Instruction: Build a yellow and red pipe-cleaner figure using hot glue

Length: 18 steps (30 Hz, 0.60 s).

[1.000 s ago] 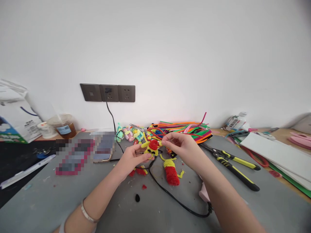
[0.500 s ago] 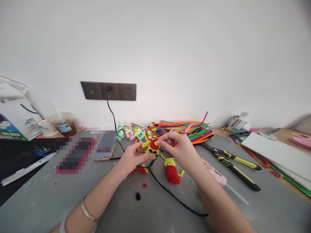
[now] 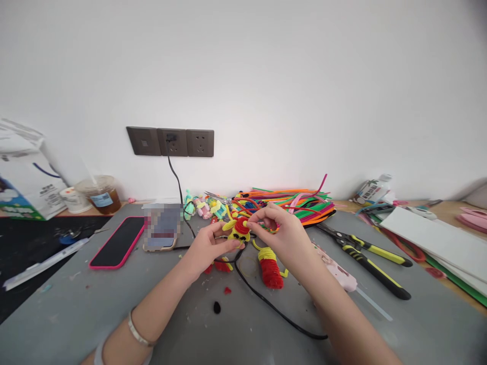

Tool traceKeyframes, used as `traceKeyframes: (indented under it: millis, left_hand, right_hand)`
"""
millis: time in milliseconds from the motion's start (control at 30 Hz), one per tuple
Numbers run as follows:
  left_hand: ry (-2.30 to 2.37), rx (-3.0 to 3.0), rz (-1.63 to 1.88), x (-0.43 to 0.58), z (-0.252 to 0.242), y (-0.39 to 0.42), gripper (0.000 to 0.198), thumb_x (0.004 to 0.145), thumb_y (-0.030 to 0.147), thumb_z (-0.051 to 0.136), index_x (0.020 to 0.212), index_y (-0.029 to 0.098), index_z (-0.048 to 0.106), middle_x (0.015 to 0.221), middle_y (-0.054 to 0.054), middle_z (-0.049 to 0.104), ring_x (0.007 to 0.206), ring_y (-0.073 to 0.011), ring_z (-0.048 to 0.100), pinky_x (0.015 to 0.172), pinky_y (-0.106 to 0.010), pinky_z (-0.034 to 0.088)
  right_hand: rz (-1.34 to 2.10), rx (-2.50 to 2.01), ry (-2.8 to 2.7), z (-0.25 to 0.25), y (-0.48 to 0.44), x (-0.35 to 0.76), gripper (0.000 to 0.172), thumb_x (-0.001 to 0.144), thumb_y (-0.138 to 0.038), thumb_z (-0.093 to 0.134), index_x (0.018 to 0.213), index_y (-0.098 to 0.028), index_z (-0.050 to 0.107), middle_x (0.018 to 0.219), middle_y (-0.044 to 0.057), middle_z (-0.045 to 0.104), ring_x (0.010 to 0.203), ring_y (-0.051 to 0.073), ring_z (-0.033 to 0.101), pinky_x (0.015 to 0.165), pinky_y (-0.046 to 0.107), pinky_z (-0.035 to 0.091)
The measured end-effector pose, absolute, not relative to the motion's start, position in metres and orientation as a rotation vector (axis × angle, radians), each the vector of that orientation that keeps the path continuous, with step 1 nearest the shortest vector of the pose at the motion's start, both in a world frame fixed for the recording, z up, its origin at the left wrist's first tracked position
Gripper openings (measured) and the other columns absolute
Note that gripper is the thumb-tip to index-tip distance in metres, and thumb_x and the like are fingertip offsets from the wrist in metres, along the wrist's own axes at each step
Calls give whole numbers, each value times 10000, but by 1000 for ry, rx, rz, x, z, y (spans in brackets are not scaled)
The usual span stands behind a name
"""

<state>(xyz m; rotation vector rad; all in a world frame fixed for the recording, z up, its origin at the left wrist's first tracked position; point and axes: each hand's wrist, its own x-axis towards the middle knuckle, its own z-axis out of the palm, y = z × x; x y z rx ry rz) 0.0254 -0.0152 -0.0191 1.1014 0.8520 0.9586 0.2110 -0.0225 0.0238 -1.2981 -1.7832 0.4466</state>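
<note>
My left hand (image 3: pixel 207 248) grips a small yellow-and-red pipe-cleaner head (image 3: pixel 241 236) with dark eye-like spots, raised over the grey mat. Thumb and fingertips of my right hand (image 3: pixel 280 225) are pinched on a yellow part at the head's right side; the exact contact is hidden. Below my right hand lies a red-and-yellow pipe-cleaner body (image 3: pixel 271 271) with thin yellow limbs. Red-and-yellow pieces (image 3: pixel 222 265) sit under my left hand. Nearer to me are a red scrap (image 3: pixel 227 290) and a black oval piece (image 3: pixel 216 307).
Behind my hands lie a bundle of pipe cleaners (image 3: pixel 315 213) and small pastel figures (image 3: pixel 203 207). Pliers (image 3: pixel 365 258) and a pink glue gun (image 3: pixel 342 275) are at right. A black cable (image 3: pixel 274 310) crosses the mat. Phones (image 3: pixel 118 243) and a drink cup (image 3: pixel 102 195) stand left.
Both hands keep their hold on the pipe-cleaner head, almost unmoved. The view has shifted very slightly.
</note>
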Motion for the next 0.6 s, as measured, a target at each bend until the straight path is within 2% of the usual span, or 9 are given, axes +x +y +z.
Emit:
traceKeyframes:
  millis: [200,400,600]
  left_hand:
    - [860,1080,1005,25,-23,-13,490,589,347,933,967,152,688,1010,-56,755,928,-251,756,883,-363,588]
    - [848,1111,993,25,-23,-13,474,626,373,911,989,158,696,1062,-77,757,928,-256,756,873,-366,582]
    - [809,1123,1001,24,-23,-13,428,634,328,910,962,158,696,1053,-56,758,940,-245,756,898,-350,574]
  right_hand:
    - [374,-1318,-1817,25,-24,208,109,815,-172,646,716,-210,669,685,-19,489,624,165,452,609,287,365]
    - [343,-1284,-1794,28,-27,211,109,837,-151,638,755,-207,682,691,-16,495,640,173,474,615,289,369]
    - [315,-1296,-1817,24,-27,208,120,827,-137,652,729,-204,670,672,-29,468,638,167,464,652,296,377]
